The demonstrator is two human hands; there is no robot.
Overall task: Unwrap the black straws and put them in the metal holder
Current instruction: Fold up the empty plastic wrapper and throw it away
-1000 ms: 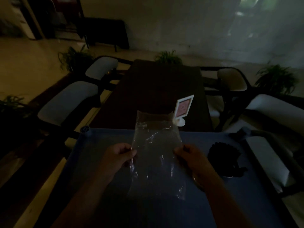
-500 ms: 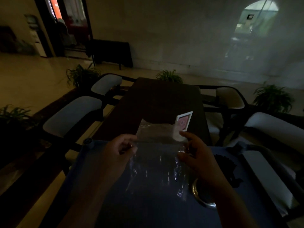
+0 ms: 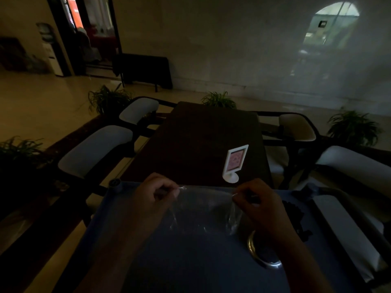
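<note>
The room is dim. A clear plastic wrapper (image 3: 203, 210) hangs between my two hands above the blue table (image 3: 190, 267). My left hand (image 3: 152, 197) pinches its upper left corner, and my right hand (image 3: 260, 201) pinches its upper right corner. The wrapper looks empty and see-through. Under my right wrist a metal ring-shaped rim of the holder (image 3: 261, 253) shows on the table. A dark bunch of black straws (image 3: 296, 216) lies to the right of my right hand, partly hidden by it.
A small white sign stand (image 3: 233, 163) sits on the dark wooden table (image 3: 203, 144) beyond the blue one. Padded chairs (image 3: 95, 149) flank both sides. Potted plants (image 3: 353, 127) stand on the floor around.
My hands slid from the wrapper's middle sides up to its top corners and spread apart. The wrapper now hangs lower, and the view tilted upward.
</note>
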